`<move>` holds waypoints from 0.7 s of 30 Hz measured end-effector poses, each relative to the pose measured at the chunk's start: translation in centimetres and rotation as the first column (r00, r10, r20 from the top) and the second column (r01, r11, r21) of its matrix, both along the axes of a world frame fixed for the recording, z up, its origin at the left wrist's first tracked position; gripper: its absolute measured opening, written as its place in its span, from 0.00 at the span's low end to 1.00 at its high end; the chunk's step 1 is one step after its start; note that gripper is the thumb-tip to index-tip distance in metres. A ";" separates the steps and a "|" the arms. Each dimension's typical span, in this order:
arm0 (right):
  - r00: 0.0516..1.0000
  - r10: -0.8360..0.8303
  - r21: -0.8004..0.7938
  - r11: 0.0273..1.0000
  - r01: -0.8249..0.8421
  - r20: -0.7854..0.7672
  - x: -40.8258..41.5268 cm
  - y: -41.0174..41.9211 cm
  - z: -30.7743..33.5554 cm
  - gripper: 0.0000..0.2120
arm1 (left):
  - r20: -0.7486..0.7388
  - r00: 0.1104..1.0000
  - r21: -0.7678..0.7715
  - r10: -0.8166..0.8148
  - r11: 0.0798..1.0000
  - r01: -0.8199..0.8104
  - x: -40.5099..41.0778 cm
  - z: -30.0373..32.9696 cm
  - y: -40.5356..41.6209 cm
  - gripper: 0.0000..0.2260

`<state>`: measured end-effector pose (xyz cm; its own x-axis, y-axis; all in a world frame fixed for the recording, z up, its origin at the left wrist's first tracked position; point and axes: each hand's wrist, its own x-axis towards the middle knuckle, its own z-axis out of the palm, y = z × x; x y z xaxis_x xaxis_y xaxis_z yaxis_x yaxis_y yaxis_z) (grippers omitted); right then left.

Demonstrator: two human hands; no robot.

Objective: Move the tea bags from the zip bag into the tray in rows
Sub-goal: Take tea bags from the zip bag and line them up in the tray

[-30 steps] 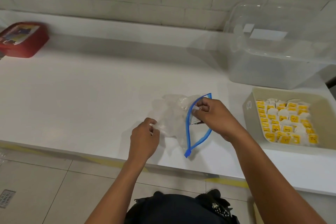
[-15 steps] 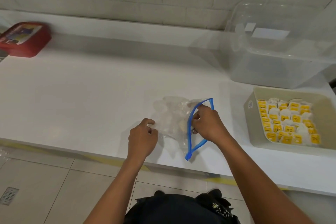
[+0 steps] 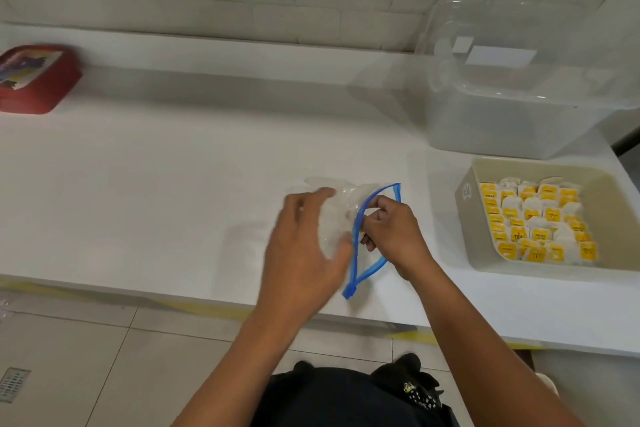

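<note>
A clear zip bag (image 3: 341,206) with a blue zip rim (image 3: 354,253) lies on the white counter (image 3: 173,201) near its front edge. My left hand (image 3: 304,246) is blurred and grips the bag's body from the left. My right hand (image 3: 394,232) reaches into the open mouth with curled fingers, and a speck of a yellow-tagged tea bag (image 3: 362,229) shows at its fingertips. To the right stands the beige tray (image 3: 472,243), where several tea bags (image 3: 533,222) with yellow tags lie in rows.
A large clear plastic bin (image 3: 519,114) stands behind the tray against the brick wall. A red box (image 3: 34,80) sits at the far left of the counter. The counter's front edge runs just below my hands, with tiled floor beneath it.
My left hand has moved right, from the bag's left corner onto its body. My right hand has gone deeper into the bag's mouth.
</note>
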<state>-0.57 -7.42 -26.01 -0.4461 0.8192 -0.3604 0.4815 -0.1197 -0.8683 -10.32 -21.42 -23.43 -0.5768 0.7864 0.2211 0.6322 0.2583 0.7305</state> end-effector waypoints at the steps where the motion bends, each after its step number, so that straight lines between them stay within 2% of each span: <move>1: 1.000 -0.007 -0.011 1.000 0.007 -0.007 -0.1 -0.1 0.0 0.07 | 0.010 0.999 -0.062 -0.047 0.997 0.048 0.8 -0.2 0.6 0.29; 4: 0.996 -0.017 -0.088 0.996 0.010 -0.089 0.1 -0.2 -0.1 0.07 | 0.012 0.997 -0.194 -0.078 0.978 0.079 0.7 -2.2 1.7 0.27; 8: 0.986 -0.056 -0.181 0.983 0.026 -0.160 0.9 0.0 -0.3 0.12 | 0.010 0.999 -0.136 -0.036 0.990 0.037 -0.6 -3.7 1.7 0.18; 13: 0.976 -0.011 -0.195 0.980 -0.032 -0.218 1.3 0.0 0.3 0.10 | -0.052 0.998 -0.126 0.029 0.991 -0.035 -0.8 -3.6 2.1 0.18; 18: 0.923 -0.082 -0.273 0.962 -0.026 -0.377 1.8 -0.3 0.7 0.07 | -0.143 0.983 -0.154 -0.114 0.984 0.092 -1.1 -3.9 2.0 0.17; 21: 0.884 -0.145 -0.347 0.938 -0.021 -0.444 1.7 -0.5 0.7 0.08 | -0.019 0.992 -0.120 -0.123 0.986 0.120 -1.1 -4.1 1.5 0.14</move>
<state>1.17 -7.92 -25.32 -0.5795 0.7190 -0.3837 0.0232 -0.4560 -0.8897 -11.38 -19.90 -27.51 -0.4704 0.8719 0.1361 0.6826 0.2618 0.6823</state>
